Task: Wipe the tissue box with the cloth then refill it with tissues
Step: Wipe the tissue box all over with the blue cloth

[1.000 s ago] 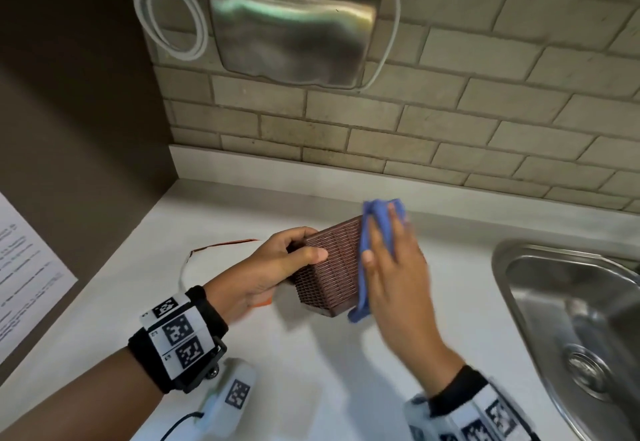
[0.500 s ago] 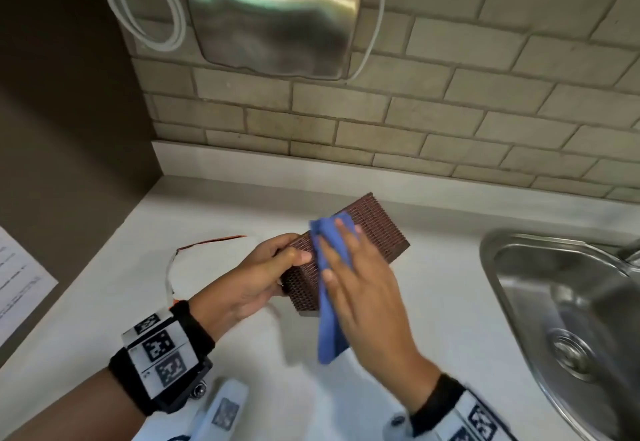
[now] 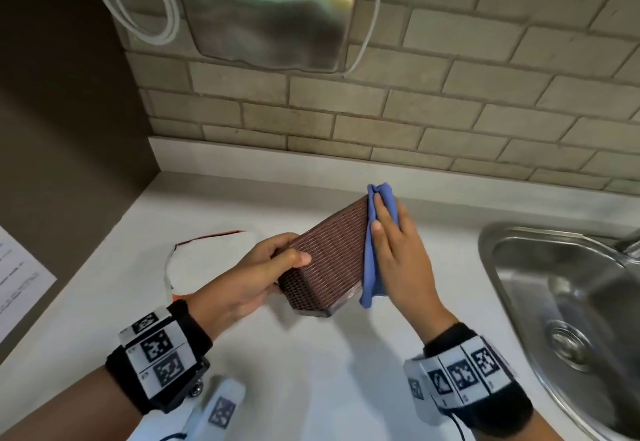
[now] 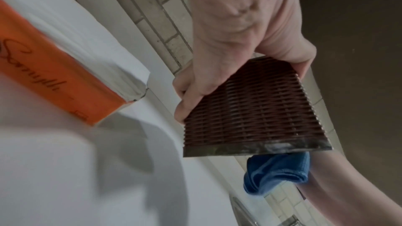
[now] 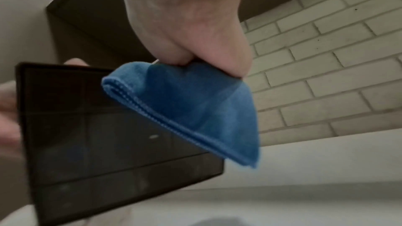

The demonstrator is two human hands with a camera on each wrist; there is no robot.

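Brown woven tissue box (image 3: 329, 260) held tilted above the white counter (image 3: 311, 371), gripped at its near-left end by the left hand (image 3: 242, 278), thumb on top, fingers curled round the far side. Blue cloth (image 3: 375, 243) pressed flat against the box's right face under the straight-fingered right hand (image 3: 401, 253). Orange tissue pack (image 4: 60, 68) lying behind-left on the counter.

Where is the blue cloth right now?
In the head view the blue cloth sits mid-counter, pressed by the right hand against the right face of the brown woven tissue box, left of the steel sink.
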